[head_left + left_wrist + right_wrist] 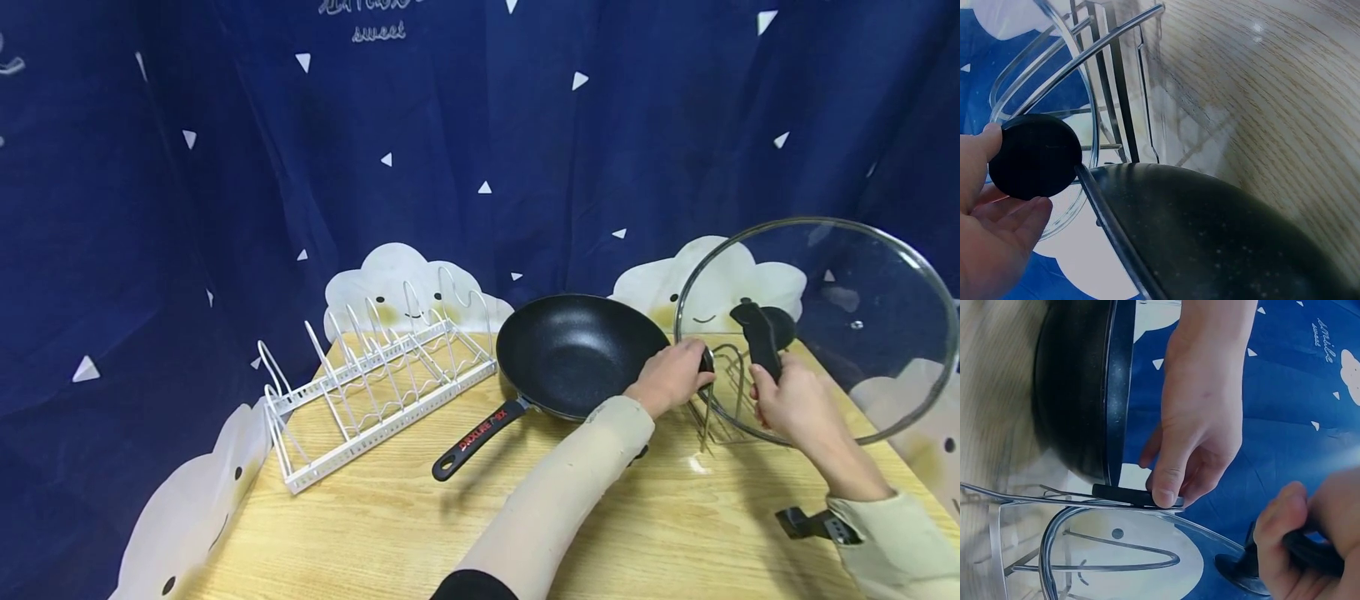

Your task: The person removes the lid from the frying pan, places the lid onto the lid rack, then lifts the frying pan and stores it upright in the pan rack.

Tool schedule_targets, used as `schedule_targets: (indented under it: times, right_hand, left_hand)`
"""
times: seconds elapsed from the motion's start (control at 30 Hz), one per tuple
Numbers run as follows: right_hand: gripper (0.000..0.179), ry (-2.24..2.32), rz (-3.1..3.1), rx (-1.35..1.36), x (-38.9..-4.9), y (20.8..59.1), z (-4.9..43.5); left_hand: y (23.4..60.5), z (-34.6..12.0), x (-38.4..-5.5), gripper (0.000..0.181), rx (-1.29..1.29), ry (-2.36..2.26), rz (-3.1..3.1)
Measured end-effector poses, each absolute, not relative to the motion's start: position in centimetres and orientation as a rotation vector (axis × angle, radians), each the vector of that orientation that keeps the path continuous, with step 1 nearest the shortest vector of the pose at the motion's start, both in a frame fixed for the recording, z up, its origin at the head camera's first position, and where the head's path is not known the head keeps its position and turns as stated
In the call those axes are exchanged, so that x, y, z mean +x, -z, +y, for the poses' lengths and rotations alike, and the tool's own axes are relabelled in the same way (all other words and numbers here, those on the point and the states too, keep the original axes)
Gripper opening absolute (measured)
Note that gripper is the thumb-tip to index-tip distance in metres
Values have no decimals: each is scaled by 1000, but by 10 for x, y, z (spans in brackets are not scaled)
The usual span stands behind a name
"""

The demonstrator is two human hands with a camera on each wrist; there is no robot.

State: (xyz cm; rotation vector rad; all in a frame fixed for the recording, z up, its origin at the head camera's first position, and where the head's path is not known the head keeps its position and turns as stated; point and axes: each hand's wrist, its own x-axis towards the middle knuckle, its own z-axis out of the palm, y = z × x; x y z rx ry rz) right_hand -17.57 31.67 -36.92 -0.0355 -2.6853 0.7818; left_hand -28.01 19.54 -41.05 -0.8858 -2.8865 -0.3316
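Note:
My right hand [806, 404] grips the black handle [763, 337] of a large glass lid [892, 333], which is tilted up on edge at the right. My left hand [671, 379] pinches a flat black disc [1035, 156] between thumb and fingers, beside the pan's rim. Right by the disc stands a metal wire stand [1116, 567], partly seen through the lid in the head view. A black frying pan [577, 354] lies just left of this hand, its long handle [480, 437] pointing toward the front left.
A white wire rack [390, 408] with upright loops stands on the wooden table [352, 533], left of the pan. Behind the table hangs a dark blue curtain [450, 100] with white clouds and triangles.

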Motion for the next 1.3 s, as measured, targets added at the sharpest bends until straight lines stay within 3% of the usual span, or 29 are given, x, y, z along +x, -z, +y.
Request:
schedule_targets:
  times: [1.3]
  right_hand:
    - [24, -695, -2744, 52, -190, 382, 310]
  left_hand:
    - [415, 194, -278, 33, -877, 410, -2821]
